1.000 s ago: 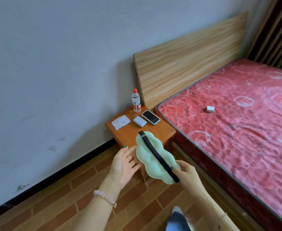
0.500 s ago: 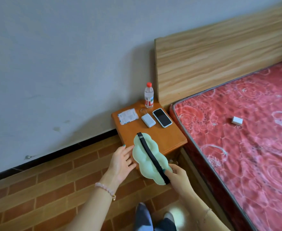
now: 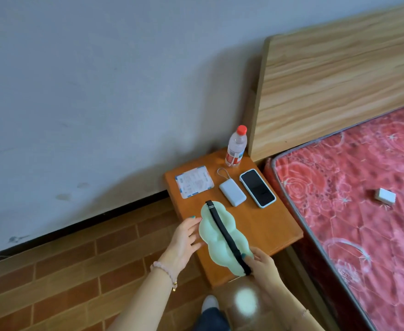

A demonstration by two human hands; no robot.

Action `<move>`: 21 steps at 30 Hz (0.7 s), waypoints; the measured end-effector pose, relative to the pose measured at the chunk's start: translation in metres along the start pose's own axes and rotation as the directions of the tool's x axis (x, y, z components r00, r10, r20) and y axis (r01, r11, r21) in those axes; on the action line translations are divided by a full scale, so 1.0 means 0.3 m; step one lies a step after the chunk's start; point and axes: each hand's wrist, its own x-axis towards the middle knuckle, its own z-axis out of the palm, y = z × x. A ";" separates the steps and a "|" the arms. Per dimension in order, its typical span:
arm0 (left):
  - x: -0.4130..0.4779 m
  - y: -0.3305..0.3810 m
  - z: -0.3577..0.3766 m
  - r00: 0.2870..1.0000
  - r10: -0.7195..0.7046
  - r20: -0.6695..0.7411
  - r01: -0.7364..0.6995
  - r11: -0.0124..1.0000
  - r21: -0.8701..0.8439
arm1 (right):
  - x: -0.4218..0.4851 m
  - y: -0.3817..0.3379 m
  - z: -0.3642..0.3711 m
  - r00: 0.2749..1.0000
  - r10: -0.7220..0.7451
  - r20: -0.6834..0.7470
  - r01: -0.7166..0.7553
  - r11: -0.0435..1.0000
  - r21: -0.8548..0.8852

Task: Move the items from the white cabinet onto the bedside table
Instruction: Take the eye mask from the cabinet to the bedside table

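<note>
While I watch through the head camera, the mint-green cloud-shaped fabric eye mask (image 3: pixel 209 231) sits low in the centre of the frame, over the front left part of the orange-brown wooden bedside table (image 3: pixel 267 228), with its black elastic strap (image 3: pixel 222 229) running lengthwise along its top. I cannot tell whether the mask lies flat on the wood or is held just above it. The right hand (image 3: pixel 260 263), at lower centre, has its thumb and fingers pinched together on the near end of the mask where the strap ends. The left hand (image 3: pixel 184 242), just left of the mask, has its fingers fairly straight and slightly apart, the tips touching the mask's left edge; a pale pink bead bracelet (image 3: pixel 165 271) circles that wrist. Further back on the table, towards the middle of the frame, I see a flat white printed packet (image 3: pixel 193 181), a white rectangular power bank (image 3: pixel 232 193) with a small cord loop, and a black-screened smartphone in a pale blue case (image 3: pixel 257 188), side by side but apart. A clear plastic water bottle with a red cap (image 3: pixel 236 146) stands upright behind them, near the light wooden headboard (image 3: pixel 339 80) at upper right. On the red patterned mattress (image 3: pixel 351 163) at the right lies a small white box (image 3: pixel 385 195).
</note>
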 end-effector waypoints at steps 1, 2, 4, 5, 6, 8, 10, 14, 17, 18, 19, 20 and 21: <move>0.045 0.016 -0.004 1.000 -0.005 -0.003 0.005 1.000 0.017 | 0.043 -0.009 0.015 1.000 0.004 -0.008 -0.004 1.000 0.003; 0.092 0.027 -0.009 1.000 -0.010 -0.003 0.010 0.999 0.033 | 0.086 -0.014 0.028 1.000 0.010 -0.019 -0.010 1.000 0.010; 0.180 0.040 -0.024 1.000 -0.019 0.002 0.018 0.998 0.052 | 0.170 -0.017 0.052 0.999 0.041 -0.036 -0.039 0.999 0.035; 0.218 0.043 -0.034 1.000 -0.020 0.001 0.020 0.998 0.054 | 0.208 -0.016 0.062 0.997 0.068 -0.043 -0.066 0.997 0.050; 0.251 0.047 -0.044 1.000 -0.012 -0.001 0.012 0.998 0.064 | 0.246 -0.013 0.071 0.994 0.097 -0.053 -0.094 0.993 0.066; 0.299 0.059 -0.061 0.999 0.025 -0.025 -0.022 0.993 0.115 | 0.317 -0.006 0.084 0.986 0.146 -0.078 -0.139 0.987 0.085; 0.330 0.074 -0.080 0.995 0.085 -0.051 -0.072 0.974 0.217 | 0.379 0.005 0.098 0.979 0.174 -0.103 -0.166 0.983 0.082; 0.345 0.083 -0.138 0.950 0.313 0.006 -0.254 0.759 0.600 | 0.460 0.026 0.142 0.972 0.203 -0.118 -0.193 0.977 0.088; 0.315 0.075 -0.176 0.852 0.508 0.128 -0.341 0.352 0.872 | 0.499 0.031 0.178 0.975 0.189 -0.117 -0.177 0.979 0.103; 0.306 0.070 -0.186 0.803 0.564 0.191 -0.351 0.190 0.917 | 0.508 0.032 0.189 0.976 0.182 -0.123 -0.171 0.981 0.093; 0.299 0.065 -0.196 0.765 0.595 0.247 -0.356 0.072 0.932 | 0.516 0.035 0.200 0.976 0.173 -0.134 -0.164 0.984 0.075; 0.294 0.061 -0.206 0.744 0.602 0.288 -0.355 -0.009 0.935 | 0.521 0.035 0.208 0.975 0.165 -0.151 -0.159 0.986 0.050; 0.289 0.058 -0.214 0.732 0.602 0.319 -0.355 -0.062 0.933 | 0.522 0.034 0.215 0.972 0.160 -0.171 -0.157 0.987 0.029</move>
